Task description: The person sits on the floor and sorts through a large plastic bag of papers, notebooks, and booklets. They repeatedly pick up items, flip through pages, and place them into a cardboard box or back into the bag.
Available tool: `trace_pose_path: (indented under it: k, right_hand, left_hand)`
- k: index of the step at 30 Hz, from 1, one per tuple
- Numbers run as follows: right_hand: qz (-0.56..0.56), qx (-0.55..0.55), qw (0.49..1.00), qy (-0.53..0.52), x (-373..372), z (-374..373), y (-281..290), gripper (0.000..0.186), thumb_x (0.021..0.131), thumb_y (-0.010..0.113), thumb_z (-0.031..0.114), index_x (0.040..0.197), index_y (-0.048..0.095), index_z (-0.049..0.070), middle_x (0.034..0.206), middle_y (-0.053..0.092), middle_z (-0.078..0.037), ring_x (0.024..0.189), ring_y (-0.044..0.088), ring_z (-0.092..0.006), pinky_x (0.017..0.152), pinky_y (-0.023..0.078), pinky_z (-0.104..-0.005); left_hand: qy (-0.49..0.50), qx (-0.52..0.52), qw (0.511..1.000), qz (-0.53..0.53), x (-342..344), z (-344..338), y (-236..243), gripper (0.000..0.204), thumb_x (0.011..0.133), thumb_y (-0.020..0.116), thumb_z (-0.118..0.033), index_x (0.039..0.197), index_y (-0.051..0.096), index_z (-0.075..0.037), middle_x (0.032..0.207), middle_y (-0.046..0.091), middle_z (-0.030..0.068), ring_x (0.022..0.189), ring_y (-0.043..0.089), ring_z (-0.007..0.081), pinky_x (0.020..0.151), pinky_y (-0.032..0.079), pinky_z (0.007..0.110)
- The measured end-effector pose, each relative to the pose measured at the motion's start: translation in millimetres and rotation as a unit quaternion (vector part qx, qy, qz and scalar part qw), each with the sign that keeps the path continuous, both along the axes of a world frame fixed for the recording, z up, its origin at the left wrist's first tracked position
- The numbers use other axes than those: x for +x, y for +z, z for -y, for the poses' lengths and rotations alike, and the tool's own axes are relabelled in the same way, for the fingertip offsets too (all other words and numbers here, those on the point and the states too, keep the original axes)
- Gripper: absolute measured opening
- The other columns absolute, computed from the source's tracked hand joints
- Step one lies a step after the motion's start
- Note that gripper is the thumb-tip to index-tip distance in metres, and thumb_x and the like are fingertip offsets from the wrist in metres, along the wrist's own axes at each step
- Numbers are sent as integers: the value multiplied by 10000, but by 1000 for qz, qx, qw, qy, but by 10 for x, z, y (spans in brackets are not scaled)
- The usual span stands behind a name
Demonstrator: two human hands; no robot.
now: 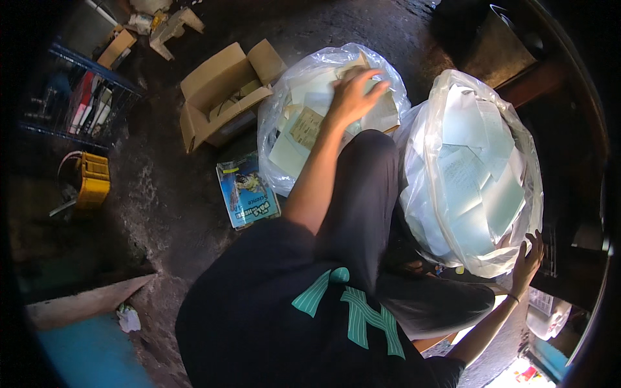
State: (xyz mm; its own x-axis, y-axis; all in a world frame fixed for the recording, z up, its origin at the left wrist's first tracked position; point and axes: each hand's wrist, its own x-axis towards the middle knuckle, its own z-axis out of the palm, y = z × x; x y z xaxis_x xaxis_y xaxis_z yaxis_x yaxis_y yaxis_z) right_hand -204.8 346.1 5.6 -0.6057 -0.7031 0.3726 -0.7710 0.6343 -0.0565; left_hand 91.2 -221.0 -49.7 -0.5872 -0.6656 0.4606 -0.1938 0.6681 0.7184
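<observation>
My left hand (354, 94) is over a clear plastic bag (278, 168) of cream and brown papers (304, 127), its fingers curved and apart, slightly blurred. At the lower right, my right hand (526, 265) has spread fingers against the side of a second plastic bag (527, 174), packed with white and pale papers (479, 181). My bent legs in dark trousers (359, 181) lie between and below the two bags.
An open cardboard box (204, 90) and a blue illustrated book (246, 191) lie left of the bags. Farther left are a blue wire rack (84, 97), a yellow container (90, 181) and a low ledge (84, 297). A metal bin (498, 52) stands at upper right.
</observation>
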Motion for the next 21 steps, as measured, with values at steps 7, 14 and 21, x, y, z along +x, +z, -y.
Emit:
trace_pose_path:
  k: [7,14,21]
  right_hand:
    - [-73,-133,988,-35,366,-317,-465,255,1004,672,144,1224,720,23,1359,674,-161,1275,628,-349,1062,501,-480]
    - [-46,-261,950,-166,581,-446,-305,238,1021,689,132,1229,722,21,1226,711,-120,1041,704,-226,781,582,-345]
    - [-159,-246,939,-179,1536,48,-417,110,983,699,34,1077,738,-7,952,720,-97,780,659,-201,642,527,-326]
  left_hand:
    - [47,-83,872,480,1625,-122,-2451,793,896,737,-502,1600,378,-447,1766,146,39,1630,21,391,1195,79,795]
    - [269,90,853,439,385,273,-1858,570,895,696,-283,1447,614,-164,1687,229,245,1591,142,452,1200,161,753]
    - [-50,7,961,272,-547,-567,-1347,697,934,710,-481,1553,495,-244,1646,351,215,1551,278,438,1167,211,786]
